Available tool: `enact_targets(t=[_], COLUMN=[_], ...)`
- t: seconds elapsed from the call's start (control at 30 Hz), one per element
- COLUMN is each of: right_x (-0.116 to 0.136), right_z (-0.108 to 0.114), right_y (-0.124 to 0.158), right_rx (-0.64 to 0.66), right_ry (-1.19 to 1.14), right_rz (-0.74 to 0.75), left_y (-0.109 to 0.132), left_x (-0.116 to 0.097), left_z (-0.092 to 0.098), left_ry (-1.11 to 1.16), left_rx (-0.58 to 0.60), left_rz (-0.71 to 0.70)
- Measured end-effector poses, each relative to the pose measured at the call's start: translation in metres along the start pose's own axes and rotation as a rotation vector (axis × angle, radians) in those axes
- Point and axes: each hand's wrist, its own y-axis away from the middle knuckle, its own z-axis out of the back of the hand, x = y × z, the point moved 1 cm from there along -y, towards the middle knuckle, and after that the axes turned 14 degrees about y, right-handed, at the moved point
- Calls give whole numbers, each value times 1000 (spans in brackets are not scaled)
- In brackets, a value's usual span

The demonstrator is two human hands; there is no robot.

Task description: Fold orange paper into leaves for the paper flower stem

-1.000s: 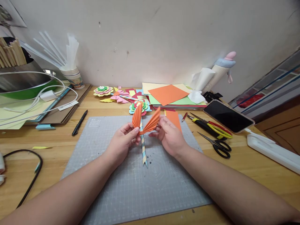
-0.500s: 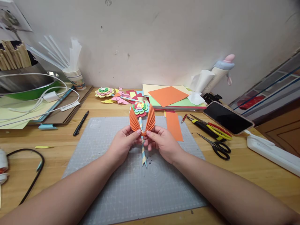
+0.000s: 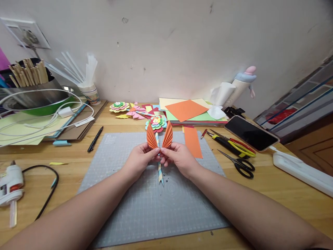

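Between the thumbs and fingers of my left hand (image 3: 143,157) and my right hand (image 3: 178,156) is a pleated orange paper piece (image 3: 168,135), pinched at its middle. Its two folded halves stand up like leaves in a V. Just behind it lies a paper flower (image 3: 156,123) with layered red, blue, green and white petals. The flower's striped blue and cream paper stem (image 3: 160,175) runs under my fingers. Whether the orange piece touches the stem is hidden by my fingertips. Beneath all this is a grey cutting mat (image 3: 145,215).
An orange paper strip (image 3: 193,142) lies right of my hands, with scissors (image 3: 240,165), pliers (image 3: 229,146) and a phone (image 3: 252,132) beyond. Further left are a pen (image 3: 95,139) and a glue gun (image 3: 13,184). Coloured paper sheets (image 3: 186,110) and another paper flower (image 3: 119,106) lie behind.
The camera view has shifted up and left, so more of the glue gun shows. Both hands stay pinched on the pleated paper, and its halves sit slightly differently.
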Motion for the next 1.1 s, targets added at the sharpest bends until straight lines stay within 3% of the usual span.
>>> enact_targets(t=[0.33,0.67,0.9,1.1], right_x=[-1,-2,-2,1], right_z=[-3,-3,-4,-2], right_y=[4,2,4,3], right_rx=[-23,28,41,-97], right_ry=[-154,-155,-112,15], right_rz=[-81,-7,77,187], left_y=[2,2,2,3], left_x=[8,0,-1,-2], left_z=[-6,-6,-6,-3], left_ry=[141,229,212,160], left_rx=[-5,63,10,-124], left_rz=[-56,2,-38,-187])
